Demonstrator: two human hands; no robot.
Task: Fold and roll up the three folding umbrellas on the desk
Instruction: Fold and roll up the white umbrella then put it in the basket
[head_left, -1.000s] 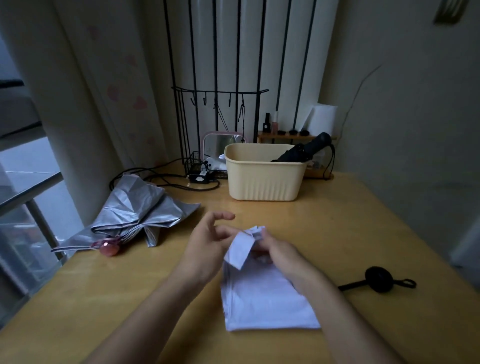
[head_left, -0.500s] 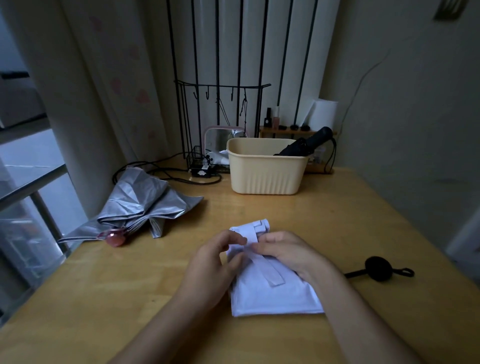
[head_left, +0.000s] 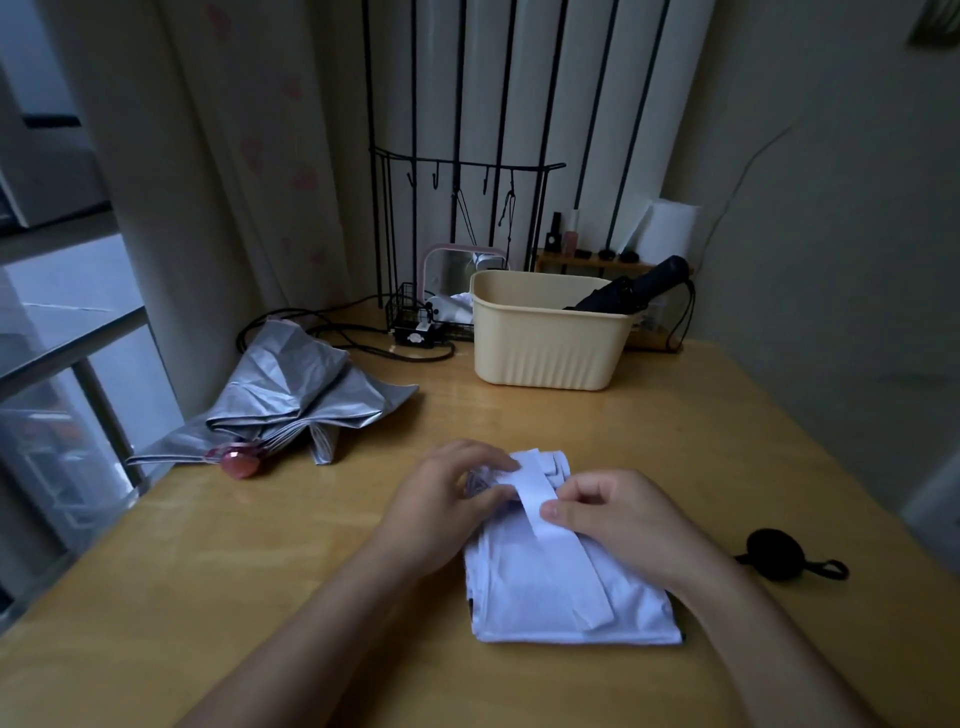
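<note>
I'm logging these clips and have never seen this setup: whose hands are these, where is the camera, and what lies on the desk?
No machine here: a person works bare-handed, filmed by one camera worn on the head, looking down. The left hand grips the far end of a folded white umbrella; the right hand pinches its strap. On the desk also lie a loose silver umbrella, a black knob with a loop, and a beige basket holding a black umbrella.
</note>
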